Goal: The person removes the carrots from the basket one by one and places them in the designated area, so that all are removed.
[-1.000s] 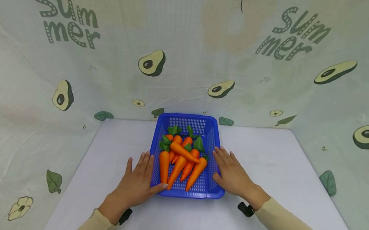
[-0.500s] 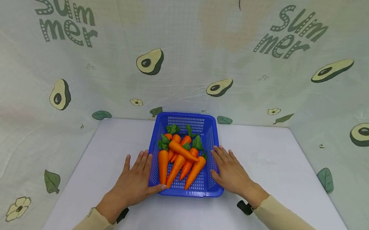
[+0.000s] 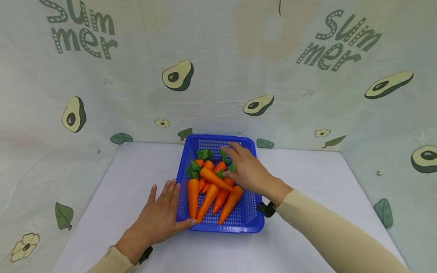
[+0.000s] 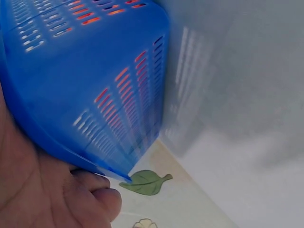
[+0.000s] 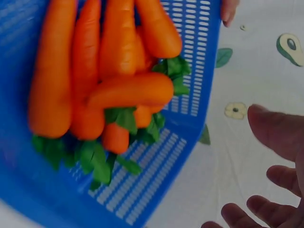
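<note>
R hand (image 3: 250, 170) abv bskt (image 3: 212, 144), L hand (image 3: 158, 218) touching rim (image 3: 226, 229)

Bright orange carrots (image 3: 207, 200) with deep green carrot tops (image 3: 194, 169) lie in a solid blue basket (image 3: 226, 229), its slotted walls (image 4: 118, 57) patterned in rows, on a white table (image 3: 293, 262). Behind and to both sides of the basket, a pale grey-green cloth (image 3: 219, 29) bears dark green "Summer" lettering (image 3: 75, 23) dotted with light spots, avocado halves (image 3: 178, 76) in pale yellow-green with dark pits and dark green skins, veined green leaf prints (image 3: 121, 138) and dark-outlined cream flowers (image 3: 25, 247). Plain beige sleeves (image 3: 334, 235) show at the basket's near left and near right, each paired with a black wrist device (image 3: 266, 209).
</note>
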{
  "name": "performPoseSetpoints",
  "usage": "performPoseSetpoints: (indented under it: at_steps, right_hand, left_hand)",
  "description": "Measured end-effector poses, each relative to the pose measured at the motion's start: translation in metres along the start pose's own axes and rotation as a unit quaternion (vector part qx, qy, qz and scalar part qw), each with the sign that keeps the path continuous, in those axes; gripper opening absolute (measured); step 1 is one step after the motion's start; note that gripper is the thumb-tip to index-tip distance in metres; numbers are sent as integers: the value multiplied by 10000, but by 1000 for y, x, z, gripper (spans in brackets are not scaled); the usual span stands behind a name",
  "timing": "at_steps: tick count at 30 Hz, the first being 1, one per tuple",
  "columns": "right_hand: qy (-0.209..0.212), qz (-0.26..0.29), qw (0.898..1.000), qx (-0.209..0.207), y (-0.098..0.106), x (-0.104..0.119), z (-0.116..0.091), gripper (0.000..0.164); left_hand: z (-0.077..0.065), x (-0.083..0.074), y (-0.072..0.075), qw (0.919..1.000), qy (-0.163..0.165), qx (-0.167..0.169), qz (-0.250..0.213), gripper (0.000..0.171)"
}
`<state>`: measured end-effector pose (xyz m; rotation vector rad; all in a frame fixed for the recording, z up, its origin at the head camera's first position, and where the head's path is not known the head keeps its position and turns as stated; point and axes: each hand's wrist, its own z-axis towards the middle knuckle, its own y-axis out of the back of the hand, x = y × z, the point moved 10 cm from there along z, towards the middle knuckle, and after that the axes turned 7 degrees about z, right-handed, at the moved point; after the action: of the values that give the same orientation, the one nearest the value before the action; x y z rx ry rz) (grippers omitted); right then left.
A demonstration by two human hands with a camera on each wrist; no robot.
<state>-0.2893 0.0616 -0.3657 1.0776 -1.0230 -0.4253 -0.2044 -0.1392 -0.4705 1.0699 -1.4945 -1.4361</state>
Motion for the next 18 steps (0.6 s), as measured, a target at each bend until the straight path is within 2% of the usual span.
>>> performPoseSetpoints:
  at_steps: [4,7,9,13,15,18]
  right_hand:
    - [-192,863,9957,289,-26,0,31,75]
    - [-413,1746,9826,483,-46,-11,45,76]
    - [-624,2467,9652,605,-57,-20,51,76]
    - [-1189,3769,9158,716,-70,-43,57,75]
    - [-1414,4188,8934,799,-74,-51,58,76]
    - [-1714,4444,8734,1012,-80,-58,59,77]
  left_hand:
    - [0,1,-8,9999,2,117,-112,124]
    - [1,-1,-12,9997,-27,155,-178,125]
    - [1,-1,-13,9996,-11,159,-220,125]
    - [1,-1,-10,9997,7,53,-227,124]
    - [1,-1,-7,9998,-2,-40,-192,124]
    - [1,1,-5,9999,23,-71,-73,124]
